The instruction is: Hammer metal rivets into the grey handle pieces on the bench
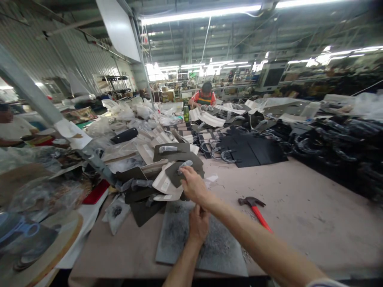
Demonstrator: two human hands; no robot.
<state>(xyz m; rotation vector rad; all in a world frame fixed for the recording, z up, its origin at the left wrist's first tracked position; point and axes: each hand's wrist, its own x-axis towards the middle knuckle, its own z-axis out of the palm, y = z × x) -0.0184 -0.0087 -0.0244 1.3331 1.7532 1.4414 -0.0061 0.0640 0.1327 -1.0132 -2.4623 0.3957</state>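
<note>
The right hand [194, 184] has fingers curled at the clear-plastic-wrapped handle [187, 163] of one flat dark-olive panel [172, 174], atop a pile too overlapped to count; whether they grip, I cannot tell. The left hand [198, 226], fingers partly hidden, its hold unclear, is over one grey slab [170, 239] on the pinkish-beige bench [314, 223]. One red-handled claw hammer [257, 211] disappears behind the right forearm [248, 236].

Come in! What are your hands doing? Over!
Right hand at wrapped handle of dark piece. Left hand over grey slab. Hammer right of slab.
</note>
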